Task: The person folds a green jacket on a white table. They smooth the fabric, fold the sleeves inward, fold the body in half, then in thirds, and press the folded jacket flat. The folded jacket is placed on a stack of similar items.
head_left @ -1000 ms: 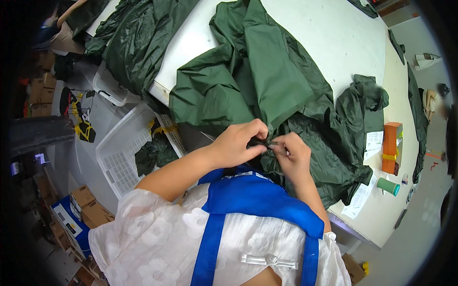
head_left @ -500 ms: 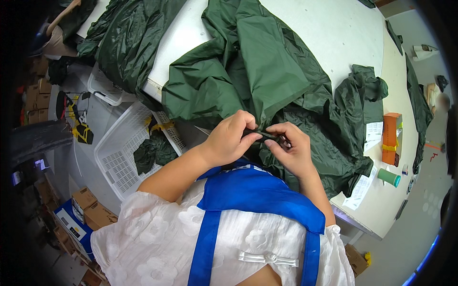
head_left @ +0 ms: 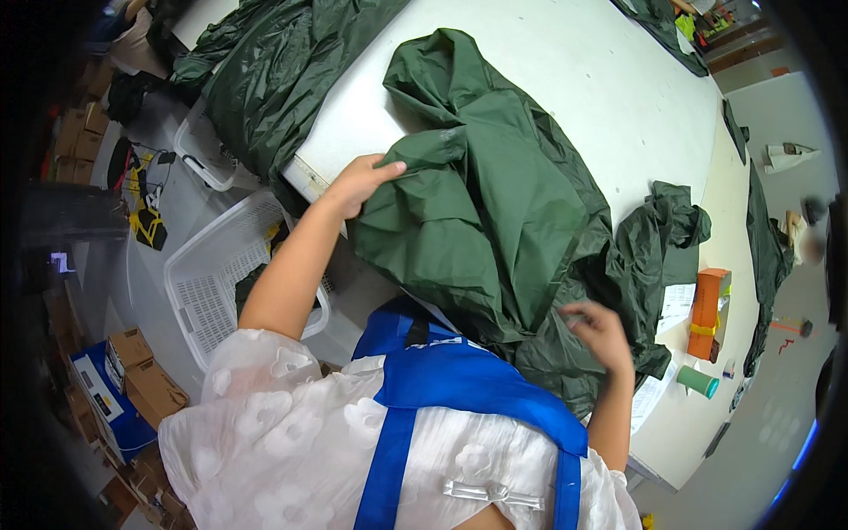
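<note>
Green garment (head_left: 521,185), one, crumpled—on the white table (head_left: 592,79), its lower part draped over the near edge. Left hand (head_left: 360,185): at the garment's left edge, pinching cloth, thumb on top. Right hand (head_left: 601,336): by its lower right, slightly blurred, fingers loosely curled and apart from the thumb—nothing gripped. Orange box (head_left: 707,309) and green spool (head_left: 698,382): right. White basket (head_left: 199,309): below, left.
</note>
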{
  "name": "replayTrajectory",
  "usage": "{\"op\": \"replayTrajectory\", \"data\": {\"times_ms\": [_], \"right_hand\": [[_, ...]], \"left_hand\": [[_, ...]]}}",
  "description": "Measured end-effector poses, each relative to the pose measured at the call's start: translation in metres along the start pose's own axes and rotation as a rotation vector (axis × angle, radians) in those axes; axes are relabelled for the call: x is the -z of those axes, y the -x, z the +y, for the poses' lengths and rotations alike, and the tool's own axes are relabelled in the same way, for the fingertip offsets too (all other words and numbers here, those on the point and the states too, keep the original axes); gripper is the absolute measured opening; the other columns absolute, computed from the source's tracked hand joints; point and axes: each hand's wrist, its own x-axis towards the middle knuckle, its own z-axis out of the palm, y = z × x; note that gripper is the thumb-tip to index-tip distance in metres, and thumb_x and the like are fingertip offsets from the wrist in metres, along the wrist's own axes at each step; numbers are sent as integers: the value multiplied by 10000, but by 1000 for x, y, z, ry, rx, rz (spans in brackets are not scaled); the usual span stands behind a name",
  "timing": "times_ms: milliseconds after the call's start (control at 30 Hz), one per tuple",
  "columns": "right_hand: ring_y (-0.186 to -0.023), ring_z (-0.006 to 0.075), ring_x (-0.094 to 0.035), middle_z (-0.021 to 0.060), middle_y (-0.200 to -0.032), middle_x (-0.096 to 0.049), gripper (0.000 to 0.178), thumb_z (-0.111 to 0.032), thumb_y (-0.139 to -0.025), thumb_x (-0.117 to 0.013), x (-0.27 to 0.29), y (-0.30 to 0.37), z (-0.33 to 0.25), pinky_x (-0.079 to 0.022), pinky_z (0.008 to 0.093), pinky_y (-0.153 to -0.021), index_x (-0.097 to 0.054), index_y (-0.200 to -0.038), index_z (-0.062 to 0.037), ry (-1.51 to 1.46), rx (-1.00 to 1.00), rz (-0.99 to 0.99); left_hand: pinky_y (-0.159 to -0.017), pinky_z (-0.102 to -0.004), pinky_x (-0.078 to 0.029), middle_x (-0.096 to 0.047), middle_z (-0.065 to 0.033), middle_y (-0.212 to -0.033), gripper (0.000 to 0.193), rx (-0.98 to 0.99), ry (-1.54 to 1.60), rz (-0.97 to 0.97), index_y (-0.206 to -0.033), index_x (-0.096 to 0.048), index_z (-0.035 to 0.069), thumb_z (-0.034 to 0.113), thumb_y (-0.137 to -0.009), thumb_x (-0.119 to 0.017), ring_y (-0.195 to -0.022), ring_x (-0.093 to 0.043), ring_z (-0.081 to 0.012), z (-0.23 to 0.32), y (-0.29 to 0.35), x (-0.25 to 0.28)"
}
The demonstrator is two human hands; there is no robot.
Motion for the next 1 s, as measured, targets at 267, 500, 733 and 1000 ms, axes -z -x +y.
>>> {"op": "replayTrajectory", "data": {"times_ms": [267, 500, 733, 1000], "right_hand": [[-994, 142, -567, 85, -1050, -628, 309, -183, -886, -608, -37, -120, -127, -430, 262, -888, -594, -1101, 38, -245, 280, 343], [-577, 46, -448, -53, -651, -534, 229, -234, -890, -633, -71, -145, -125, -367, 228, -529, -604, -756, -50, -717, 85, 130], [-486, 22, -343, -94, -571, -403, 308, -272, -928, -591, -82, -116, -132, -261, 205, -447, -495, -675, -125, -670, 165, 137], [-527, 19, -395, -12, -817, -580, 293, -218, -931, -573, -73, -99, -132, -304, 189, -467, -619, -1139, -18, -722, 271, 77]], "left_hand": [[-922, -385, -422, -466, -181, -1153, 668, -960, -744, -150, -1358, -452, 98, 196, -744, -697, -1059, -494, -335, 28, 117, -106], [-825, -327, -453, -523, -134, -1041, 551, -534, -226, -202, -1275, -455, 64, 161, -786, -690, -876, -538, -211, 2, 139, -106], [-777, -243, -468, -583, -71, -1004, 361, -376, -4, -47, -1165, -548, -7, 93, -835, -655, -857, -547, -102, 36, 119, -101], [-711, -195, -450, -618, -22, -942, 278, -237, 499, -185, -1119, -585, -45, -36, -842, -561, -808, -558, -54, 42, 111, -99]]}}
